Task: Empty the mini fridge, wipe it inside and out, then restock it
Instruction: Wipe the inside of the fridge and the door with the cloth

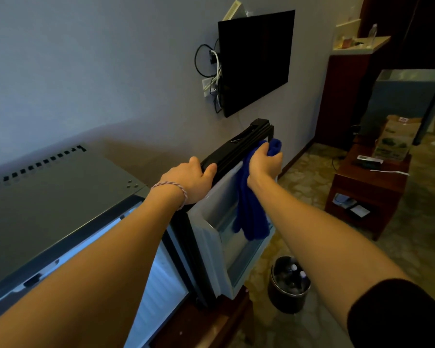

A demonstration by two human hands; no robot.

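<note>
The mini fridge (60, 197) has a grey top and stands on a low wooden cabinet, with its lit white interior showing below my left arm. Its black door (239, 144) is swung open to the right, the pale inner liner facing me. My left hand (189, 180) grips the door's top edge near the hinge side. My right hand (264, 162) holds a blue cloth (251, 209) against the door's top edge farther out. Most of the cloth hangs down over the inner door shelf.
A black bin (289, 285) with bottles in it stands on the patterned floor just right of the door. A wall-mounted television (256, 61) hangs above. A low wooden table (369, 187) with a remote and a carton stands at the right.
</note>
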